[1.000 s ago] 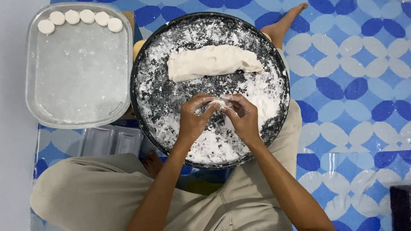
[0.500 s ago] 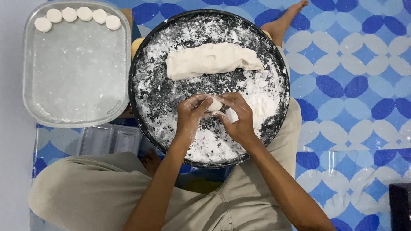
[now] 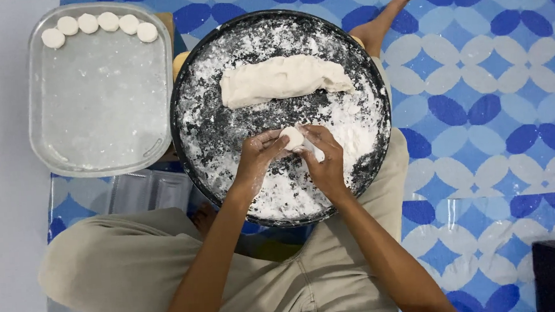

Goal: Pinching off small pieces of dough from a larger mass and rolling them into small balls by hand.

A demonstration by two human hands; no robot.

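Blue-and-white patterned floor matting [image 3: 477,101] lies under a seated person in beige trousers [image 3: 125,271]. Across the lap rests a round black tray dusted with white flour [image 3: 226,140]. Over its middle, the left hand [image 3: 255,160] and right hand [image 3: 325,160] meet, fingertips pinched together on a small white ball of dough [image 3: 291,137] held between them, just above the flour. Beyond it lies a long pale dough log [image 3: 283,78]. Left of the tray sits a clear oblong plastic lid [image 3: 98,108] carrying five round white dough discs [image 3: 98,25] along its far edge.
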